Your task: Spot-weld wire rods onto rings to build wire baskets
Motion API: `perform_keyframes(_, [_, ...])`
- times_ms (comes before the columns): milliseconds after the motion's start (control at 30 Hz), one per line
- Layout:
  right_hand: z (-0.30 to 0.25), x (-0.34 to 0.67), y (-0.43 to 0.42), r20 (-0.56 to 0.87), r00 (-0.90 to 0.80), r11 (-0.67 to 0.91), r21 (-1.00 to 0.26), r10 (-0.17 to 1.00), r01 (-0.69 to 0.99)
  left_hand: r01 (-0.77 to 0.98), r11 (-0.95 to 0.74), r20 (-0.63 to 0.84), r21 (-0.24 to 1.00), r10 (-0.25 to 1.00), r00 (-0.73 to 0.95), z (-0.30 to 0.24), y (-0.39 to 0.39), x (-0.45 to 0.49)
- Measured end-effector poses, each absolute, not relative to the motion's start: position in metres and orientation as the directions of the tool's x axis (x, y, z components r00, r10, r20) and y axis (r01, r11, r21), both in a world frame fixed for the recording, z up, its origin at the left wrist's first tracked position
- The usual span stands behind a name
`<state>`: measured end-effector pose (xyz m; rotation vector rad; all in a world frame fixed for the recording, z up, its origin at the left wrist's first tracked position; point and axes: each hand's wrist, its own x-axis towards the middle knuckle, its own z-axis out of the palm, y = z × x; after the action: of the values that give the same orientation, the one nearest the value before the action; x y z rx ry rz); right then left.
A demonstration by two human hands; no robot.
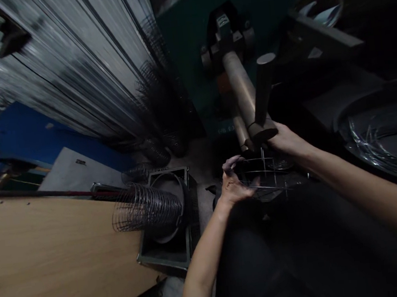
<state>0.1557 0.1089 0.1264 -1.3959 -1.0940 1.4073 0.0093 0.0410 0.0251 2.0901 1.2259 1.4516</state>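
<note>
The left hand holds the left end of a wire frame between widely parted thumb and fingers; the right hand's fingers are hidden, their grip unclear. The frame, near the steel bar's near end, apparently runs lengthwise left to right.

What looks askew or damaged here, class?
Nothing clearly. The wire stack by the wooden board seems to lean, perhaps only from the slanted view; the wire frame in the left hand is too dim to judge.
</note>
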Motion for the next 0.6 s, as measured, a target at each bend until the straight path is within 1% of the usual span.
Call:
perform_keyframes(133, [0.124, 0.156, 0.114, -0.269, -0.001, -0.269, -0.963, 0.963, 0.013, 0.436, -0.629, 0.651, 0.643, 0.749, 0.121, 0.026, 0.047, 0.009])
perform_keyframes(267, [0.122, 0.157, 0.118, -0.279, -0.023, -0.279, -0.96, 0.96, -0.004, 0.464, -0.617, 0.636, 0.636, 0.759, 0.137, 0.027, 0.051, 0.008])
perform_keyframes(367, [0.124, 0.157, 0.119, -0.296, -0.018, -0.296, -0.955, 0.955, -0.017, 0.442, -0.606, 0.623, 0.661, 0.772, 0.127, 0.024, 0.054, 0.008])
perform_keyframes(500, [0.123, 0.155, 0.12, -0.324, -0.001, -0.324, -0.946, 0.946, 0.012, 0.421, -0.631, 0.646, 0.651, 0.753, 0.129, 0.02, 0.056, 0.007])
perform_keyframes(600, [0.115, 0.156, 0.122, -0.313, -0.017, -0.313, -0.95, 0.95, -0.007, 0.423, -0.647, 0.667, 0.634, 0.735, 0.122, 0.018, 0.054, 0.007])
